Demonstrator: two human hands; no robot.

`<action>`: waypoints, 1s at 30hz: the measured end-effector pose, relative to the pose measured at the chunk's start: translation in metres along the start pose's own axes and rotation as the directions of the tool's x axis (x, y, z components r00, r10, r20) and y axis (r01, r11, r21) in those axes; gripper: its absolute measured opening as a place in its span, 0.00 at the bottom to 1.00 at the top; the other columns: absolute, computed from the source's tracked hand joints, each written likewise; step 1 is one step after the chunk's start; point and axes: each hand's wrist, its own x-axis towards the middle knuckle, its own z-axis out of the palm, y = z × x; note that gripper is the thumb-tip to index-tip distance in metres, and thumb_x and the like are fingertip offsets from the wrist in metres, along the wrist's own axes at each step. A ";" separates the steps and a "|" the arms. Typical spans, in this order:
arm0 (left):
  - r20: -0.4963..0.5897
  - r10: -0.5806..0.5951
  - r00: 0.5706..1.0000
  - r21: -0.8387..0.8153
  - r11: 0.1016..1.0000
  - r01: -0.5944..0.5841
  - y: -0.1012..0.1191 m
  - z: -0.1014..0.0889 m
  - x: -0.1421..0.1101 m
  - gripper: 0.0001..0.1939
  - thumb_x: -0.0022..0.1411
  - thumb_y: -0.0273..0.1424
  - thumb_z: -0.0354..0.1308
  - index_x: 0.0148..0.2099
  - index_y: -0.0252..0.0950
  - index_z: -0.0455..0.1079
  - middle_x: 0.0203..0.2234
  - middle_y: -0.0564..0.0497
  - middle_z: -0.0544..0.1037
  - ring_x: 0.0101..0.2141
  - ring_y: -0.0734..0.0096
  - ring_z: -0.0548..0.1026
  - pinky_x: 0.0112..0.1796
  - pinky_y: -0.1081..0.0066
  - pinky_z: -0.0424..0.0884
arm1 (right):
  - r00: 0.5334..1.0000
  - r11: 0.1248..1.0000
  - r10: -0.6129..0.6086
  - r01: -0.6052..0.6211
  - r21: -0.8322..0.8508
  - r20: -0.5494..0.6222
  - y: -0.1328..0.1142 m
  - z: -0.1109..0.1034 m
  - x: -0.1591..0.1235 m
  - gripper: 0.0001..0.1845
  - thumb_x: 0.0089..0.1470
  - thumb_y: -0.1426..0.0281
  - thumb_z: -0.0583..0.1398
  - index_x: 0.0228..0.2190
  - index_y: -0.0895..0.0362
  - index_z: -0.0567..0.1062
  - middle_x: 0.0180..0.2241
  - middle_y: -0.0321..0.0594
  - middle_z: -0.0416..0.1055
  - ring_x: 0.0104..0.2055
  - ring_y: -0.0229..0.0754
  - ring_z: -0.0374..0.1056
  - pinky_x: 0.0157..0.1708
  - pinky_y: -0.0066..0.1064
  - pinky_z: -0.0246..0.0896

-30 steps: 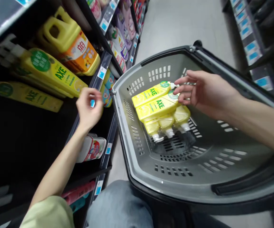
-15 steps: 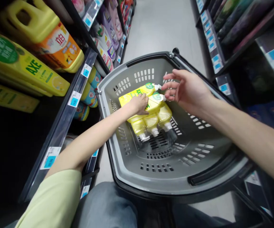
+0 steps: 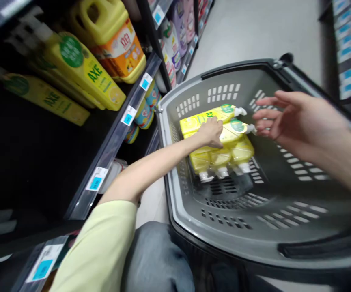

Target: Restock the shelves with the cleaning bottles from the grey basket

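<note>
In the head view, my left hand reaches into a grey shopping basket. Its thumb and fingers straddle the nearer of two yellow AXE dish soap bottles, which lies on its side. The other pump bottle lies just behind, its white pump pointing right. Beneath them are several yellow bottles with white caps, in clear wrap. My right hand hovers over the basket's right side, fingers apart and slightly curled, holding nothing. Its fingertips are close to the nearer bottle's pump.
At left, a dark shelf with price tags bears upright AXE pump bottles and a large yellow jug with an orange label. Another shelf flanks the aisle floor on the right. My knee is beside the basket.
The view has turned left, so basket and hands appear farther right and more left shelf shows. My left hand stays on the same bottle. My right hand has drawn slightly away from the pumps.
</note>
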 end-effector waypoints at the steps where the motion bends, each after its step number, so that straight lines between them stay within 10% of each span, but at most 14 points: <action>1: 0.009 -0.003 1.000 -0.008 1.000 0.003 0.002 0.001 -0.001 0.42 0.52 0.42 0.71 0.61 0.21 0.65 0.56 0.28 0.71 0.58 0.42 0.69 0.58 0.55 0.67 | 0.996 0.993 0.087 -0.084 0.078 -0.032 -0.003 0.002 -0.002 0.20 0.67 0.66 0.52 0.26 0.55 0.77 0.22 0.42 0.72 0.22 0.35 0.66 0.24 0.30 0.58; 11: 0.039 0.043 0.998 -0.033 0.999 -0.042 -0.002 0.022 0.004 0.45 0.49 0.38 0.73 0.63 0.23 0.60 0.56 0.30 0.71 0.56 0.45 0.70 0.54 0.59 0.70 | 0.994 0.984 0.104 -0.097 0.147 -0.041 0.011 -0.006 0.007 0.14 0.65 0.58 0.55 0.34 0.53 0.75 0.27 0.37 0.76 0.22 0.35 0.65 0.21 0.28 0.62; 18: -0.016 0.155 0.988 -0.149 0.976 -0.156 -0.003 0.005 -0.004 0.44 0.47 0.38 0.70 0.63 0.25 0.59 0.51 0.32 0.75 0.50 0.44 0.74 0.48 0.56 0.73 | 0.994 0.980 -0.047 0.064 -0.188 0.097 0.009 -0.017 0.008 0.18 0.61 0.54 0.62 0.28 0.53 0.75 0.24 0.39 0.76 0.21 0.36 0.66 0.18 0.29 0.57; 24: -0.250 -0.101 0.963 -0.361 0.932 0.004 -0.012 -0.034 0.000 0.48 0.53 0.50 0.66 0.67 0.31 0.54 0.57 0.33 0.71 0.56 0.41 0.72 0.55 0.51 0.69 | 0.794 0.718 0.252 0.230 -0.657 0.553 0.033 -0.022 0.005 0.23 0.44 0.49 0.74 0.22 0.54 0.76 0.17 0.36 0.70 0.18 0.41 0.68 0.22 0.34 0.64; 30: -0.377 -0.360 0.854 -0.559 0.823 0.101 -0.010 -0.072 -0.017 0.44 0.61 0.56 0.60 0.69 0.40 0.50 0.63 0.39 0.68 0.62 0.48 0.68 0.59 0.51 0.67 | 0.954 0.772 -0.210 0.297 -0.562 0.216 0.054 -0.016 0.010 0.23 0.43 0.55 0.76 0.36 0.51 0.75 0.27 0.41 0.74 0.41 0.62 0.76 0.46 0.54 0.71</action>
